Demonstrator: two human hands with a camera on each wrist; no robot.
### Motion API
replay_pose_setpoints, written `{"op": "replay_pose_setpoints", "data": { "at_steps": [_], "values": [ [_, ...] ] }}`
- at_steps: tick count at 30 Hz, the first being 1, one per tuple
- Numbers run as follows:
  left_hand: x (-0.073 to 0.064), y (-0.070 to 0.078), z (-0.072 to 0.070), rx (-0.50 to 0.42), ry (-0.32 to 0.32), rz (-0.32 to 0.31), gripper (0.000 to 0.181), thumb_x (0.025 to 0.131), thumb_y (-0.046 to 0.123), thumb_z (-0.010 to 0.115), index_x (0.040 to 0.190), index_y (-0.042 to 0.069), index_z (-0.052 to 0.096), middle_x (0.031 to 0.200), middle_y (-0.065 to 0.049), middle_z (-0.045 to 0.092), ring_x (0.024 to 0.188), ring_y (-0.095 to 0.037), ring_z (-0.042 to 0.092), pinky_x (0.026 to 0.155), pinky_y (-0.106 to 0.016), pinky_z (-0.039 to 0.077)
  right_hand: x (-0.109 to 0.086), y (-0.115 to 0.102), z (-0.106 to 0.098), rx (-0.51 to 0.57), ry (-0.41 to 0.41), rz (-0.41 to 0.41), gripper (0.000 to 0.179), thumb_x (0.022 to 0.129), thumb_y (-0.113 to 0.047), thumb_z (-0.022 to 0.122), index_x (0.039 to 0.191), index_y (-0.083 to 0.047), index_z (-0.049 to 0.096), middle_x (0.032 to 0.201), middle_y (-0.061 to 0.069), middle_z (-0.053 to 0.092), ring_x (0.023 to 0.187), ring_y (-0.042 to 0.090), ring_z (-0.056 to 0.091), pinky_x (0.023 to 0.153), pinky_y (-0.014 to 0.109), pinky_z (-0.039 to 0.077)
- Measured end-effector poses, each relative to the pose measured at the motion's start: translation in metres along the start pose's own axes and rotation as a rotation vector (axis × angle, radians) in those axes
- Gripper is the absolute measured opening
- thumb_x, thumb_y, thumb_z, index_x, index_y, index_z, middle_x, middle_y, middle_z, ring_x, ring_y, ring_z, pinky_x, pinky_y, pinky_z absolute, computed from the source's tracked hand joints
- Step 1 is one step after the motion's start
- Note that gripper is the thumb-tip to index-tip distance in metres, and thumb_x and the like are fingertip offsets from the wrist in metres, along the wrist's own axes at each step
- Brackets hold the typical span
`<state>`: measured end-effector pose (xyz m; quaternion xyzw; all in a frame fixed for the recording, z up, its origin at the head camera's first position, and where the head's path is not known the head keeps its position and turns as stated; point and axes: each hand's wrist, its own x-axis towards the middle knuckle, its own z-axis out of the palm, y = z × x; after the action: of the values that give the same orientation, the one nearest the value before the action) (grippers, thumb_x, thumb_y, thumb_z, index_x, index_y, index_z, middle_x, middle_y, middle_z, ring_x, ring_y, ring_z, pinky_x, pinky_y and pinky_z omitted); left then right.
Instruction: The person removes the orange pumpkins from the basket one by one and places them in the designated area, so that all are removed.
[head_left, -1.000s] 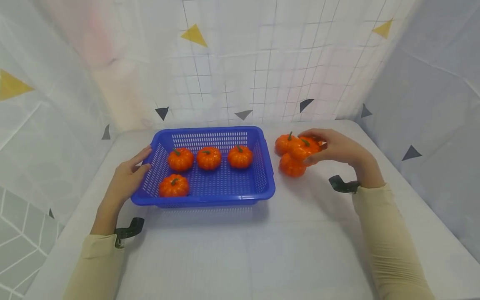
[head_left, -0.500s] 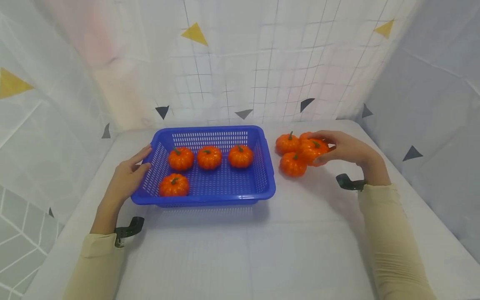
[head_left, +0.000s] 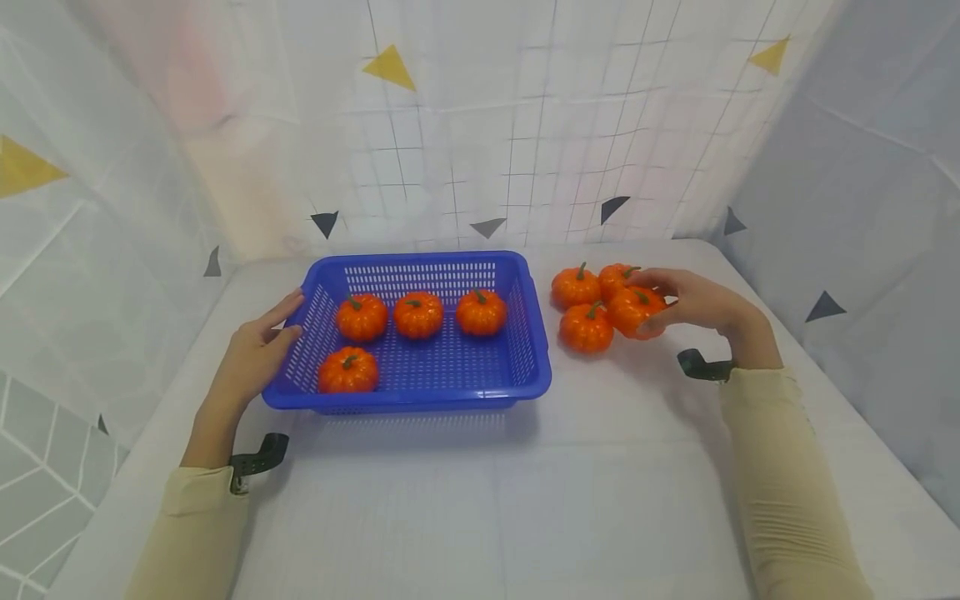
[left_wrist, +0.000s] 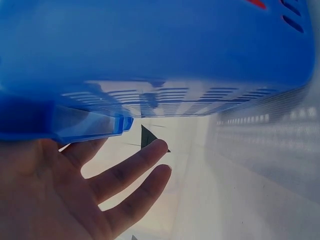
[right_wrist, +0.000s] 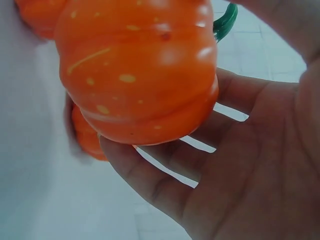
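My right hand (head_left: pixel 696 302) grips a small orange pumpkin (head_left: pixel 632 313) with a green stem, fingers and thumb around its sides. The right wrist view shows that pumpkin (right_wrist: pixel 135 75) large against the curled fingers (right_wrist: pixel 150 182). Close beside it stand three more pumpkins: one at the back left (head_left: pixel 574 288), one behind (head_left: pixel 615 277) and one to its left (head_left: pixel 585 332). At the left, my left hand (head_left: pixel 255 350) rests against the side rim of a blue plastic basket (head_left: pixel 420 402). Its fingers (left_wrist: pixel 132 167) are loosely extended under the rim in the left wrist view.
Inside the basket sit several pumpkins, three along the back (head_left: pixel 418 317) and another at the front left (head_left: pixel 348 372). A white table (head_left: pixel 480 500) lies beneath everything. Pale patterned sheets (head_left: pixel 465 125) hang behind and at both sides.
My right hand has carried its pumpkin rightward and down, away from over the other pumpkins to a place beside them. The left hand and basket have stayed put.
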<state>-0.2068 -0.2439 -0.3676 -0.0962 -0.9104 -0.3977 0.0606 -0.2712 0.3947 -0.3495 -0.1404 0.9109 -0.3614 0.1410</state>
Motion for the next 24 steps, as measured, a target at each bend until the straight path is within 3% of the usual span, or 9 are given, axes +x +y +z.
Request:
{"op": "replay_pose_setpoints", "data": {
  "at_steps": [16, 24],
  "values": [
    [-0.001, 0.001, 0.000, -0.003, -0.005, -0.014, 0.052, 0.110, 0.021, 0.047, 0.161, 0.012, 0.039, 0.166, -0.010, 0.034, 0.135, -0.060, 0.043, 0.103, -0.072, 0.040, 0.010, 0.025, 0.003, -0.034, -0.006, 0.070, 0.069, 0.085, -0.022, 0.085, 0.144, -0.004, 0.053, 0.152, 0.023, 0.045, 0.137, 0.043, 0.038, 0.110, 0.070, 0.033],
    [-0.001, 0.001, 0.000, -0.005, 0.000, 0.002, 0.052, 0.110, 0.020, 0.048, 0.161, 0.011, 0.039, 0.165, -0.011, 0.034, 0.133, -0.061, 0.045, 0.103, -0.072, 0.040, 0.009, 0.030, 0.005, -0.032, -0.006, 0.066, 0.071, 0.084, -0.028, 0.086, 0.144, -0.006, 0.054, 0.152, 0.022, 0.046, 0.137, 0.042, 0.039, 0.111, 0.069, 0.033]
  ]
}}
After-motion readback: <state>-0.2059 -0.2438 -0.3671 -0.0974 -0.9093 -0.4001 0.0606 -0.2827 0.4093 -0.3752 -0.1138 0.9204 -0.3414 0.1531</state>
